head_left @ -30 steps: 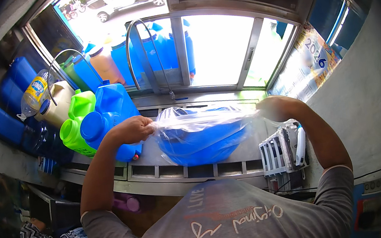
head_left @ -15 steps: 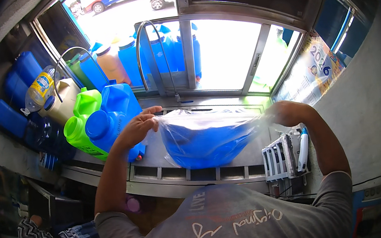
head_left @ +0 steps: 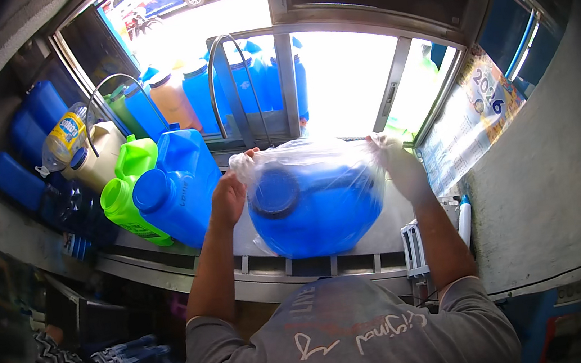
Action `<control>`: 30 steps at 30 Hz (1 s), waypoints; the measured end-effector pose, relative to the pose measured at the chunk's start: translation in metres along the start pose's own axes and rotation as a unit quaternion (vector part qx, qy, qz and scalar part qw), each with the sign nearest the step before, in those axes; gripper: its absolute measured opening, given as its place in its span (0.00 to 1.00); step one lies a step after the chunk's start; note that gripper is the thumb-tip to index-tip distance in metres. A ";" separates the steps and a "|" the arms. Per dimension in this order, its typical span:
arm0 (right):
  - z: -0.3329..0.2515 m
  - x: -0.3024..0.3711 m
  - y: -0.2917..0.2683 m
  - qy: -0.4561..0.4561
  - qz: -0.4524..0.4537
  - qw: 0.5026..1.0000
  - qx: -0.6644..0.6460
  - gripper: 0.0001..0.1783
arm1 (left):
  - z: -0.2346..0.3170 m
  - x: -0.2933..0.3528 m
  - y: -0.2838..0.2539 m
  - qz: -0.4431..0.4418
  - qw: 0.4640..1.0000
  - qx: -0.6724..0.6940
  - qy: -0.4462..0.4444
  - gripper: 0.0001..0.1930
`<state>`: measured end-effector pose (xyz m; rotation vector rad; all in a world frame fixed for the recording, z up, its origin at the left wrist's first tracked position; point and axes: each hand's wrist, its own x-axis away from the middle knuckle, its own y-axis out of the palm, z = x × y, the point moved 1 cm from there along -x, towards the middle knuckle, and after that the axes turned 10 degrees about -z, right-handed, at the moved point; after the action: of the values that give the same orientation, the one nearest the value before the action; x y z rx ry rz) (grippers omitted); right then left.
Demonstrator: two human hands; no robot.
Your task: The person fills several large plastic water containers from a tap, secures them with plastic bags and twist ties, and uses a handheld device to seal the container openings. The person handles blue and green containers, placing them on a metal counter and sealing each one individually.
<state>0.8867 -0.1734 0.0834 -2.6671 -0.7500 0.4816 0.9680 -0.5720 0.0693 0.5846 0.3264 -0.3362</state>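
Observation:
In front of me on the metal counter [head_left: 243, 244] stands a blue water container [head_left: 320, 218] with a round dark-blue cap at its upper left. A clear plastic bag [head_left: 316, 153] lies over the container and down its sides, its upper edge stretched between my hands. The fingers of my left hand [head_left: 228, 196] are closed on the bag's left corner. My right hand [head_left: 403, 169] grips the bag at the right corner, partly veiled by the film and slightly blurred. Whether the bag also reaches beneath the container is hidden.
To the left stand a capped blue jug [head_left: 180, 195], an open-mouthed green jug [head_left: 127, 210], a beige container [head_left: 101, 160] and a clear bottle [head_left: 66, 138]. A curved metal faucet [head_left: 215, 89] rises behind the counter. At right are a white rack [head_left: 415, 249] and the wall.
Both hands have moved away from me, drawing the bag's edge farther over the container and closer together. The container's cap now shows through the film.

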 end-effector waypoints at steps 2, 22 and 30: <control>-0.011 0.001 -0.009 -0.063 -0.049 0.991 0.111 0.28 | 0.008 0.007 -0.004 -0.017 0.992 -0.117 -0.047 0.30; -0.070 -0.031 -0.008 -0.166 -0.106 0.730 0.654 0.12 | 0.036 -0.016 0.041 -0.016 0.483 -0.874 -0.051 0.11; -0.057 -0.037 -0.037 0.202 -0.389 0.826 0.354 0.19 | 0.034 -0.024 0.044 -0.131 0.579 -0.747 -0.300 0.17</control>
<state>0.8636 -0.1766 0.1568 -1.5078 -1.1381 -0.0476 0.9713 -0.5525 0.1265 -1.2968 -0.0579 -0.3976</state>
